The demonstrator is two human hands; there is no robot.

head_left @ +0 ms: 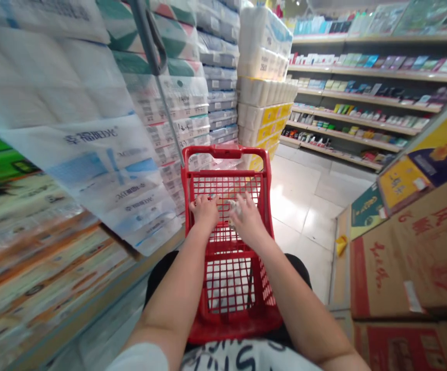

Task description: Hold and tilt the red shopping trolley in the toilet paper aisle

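A red plastic shopping basket (229, 252) with grid walls is in front of my body, between my legs. Both my hands are over its inside. My left hand (205, 211) is at the left half of the basket, palm down, fingers apart and slightly bent, with nothing visible in it. Close beside it on the right, my right hand (248, 219) has bent fingers around a small whitish crumpled thing (234, 207), too blurred to name. The basket's red handle (226, 152) lies at its far end.
Stacked packs of tissue paper (107, 170) rise close on the left, with a grey metal pole (151, 38) before them. More wrapped rolls (264, 93) stand ahead. Cardboard boxes (404, 257) line the right side. Shelves of small goods (362, 98) are beyond the tiled floor (298, 198).
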